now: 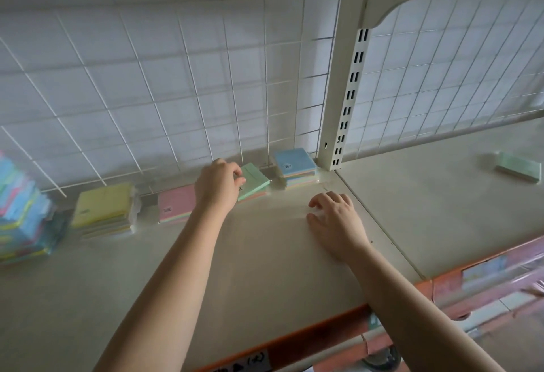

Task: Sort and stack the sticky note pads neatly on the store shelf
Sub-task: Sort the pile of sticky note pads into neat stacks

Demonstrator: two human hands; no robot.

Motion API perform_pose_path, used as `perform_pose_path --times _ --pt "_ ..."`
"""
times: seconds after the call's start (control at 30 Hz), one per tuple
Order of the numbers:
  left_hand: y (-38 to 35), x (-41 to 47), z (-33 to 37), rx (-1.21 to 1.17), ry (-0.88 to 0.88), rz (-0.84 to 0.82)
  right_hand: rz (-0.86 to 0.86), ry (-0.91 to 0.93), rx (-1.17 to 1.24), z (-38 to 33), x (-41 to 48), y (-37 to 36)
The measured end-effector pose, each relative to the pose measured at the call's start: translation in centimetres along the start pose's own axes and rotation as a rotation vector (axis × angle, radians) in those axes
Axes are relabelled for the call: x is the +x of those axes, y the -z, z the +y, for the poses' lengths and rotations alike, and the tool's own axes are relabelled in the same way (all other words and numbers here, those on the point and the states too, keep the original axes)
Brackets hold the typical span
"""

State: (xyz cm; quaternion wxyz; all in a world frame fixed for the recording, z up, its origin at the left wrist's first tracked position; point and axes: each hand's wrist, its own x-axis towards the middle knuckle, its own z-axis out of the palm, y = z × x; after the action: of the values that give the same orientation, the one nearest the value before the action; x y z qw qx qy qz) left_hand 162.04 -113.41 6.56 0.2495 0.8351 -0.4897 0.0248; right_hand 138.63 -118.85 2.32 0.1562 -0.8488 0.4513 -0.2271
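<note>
Beige shelf (265,254), sticky note stacks (103,209) along back, right hand (335,218) resting
</note>
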Motion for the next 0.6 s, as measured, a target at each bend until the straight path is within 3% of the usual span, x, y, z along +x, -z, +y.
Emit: perform_pose_path --times 0.6 --pt "-0.4 -2.7 0.0 -0.085 0.005 0.012 0.000 0.027 0.036 0.2 0.0 0.1"
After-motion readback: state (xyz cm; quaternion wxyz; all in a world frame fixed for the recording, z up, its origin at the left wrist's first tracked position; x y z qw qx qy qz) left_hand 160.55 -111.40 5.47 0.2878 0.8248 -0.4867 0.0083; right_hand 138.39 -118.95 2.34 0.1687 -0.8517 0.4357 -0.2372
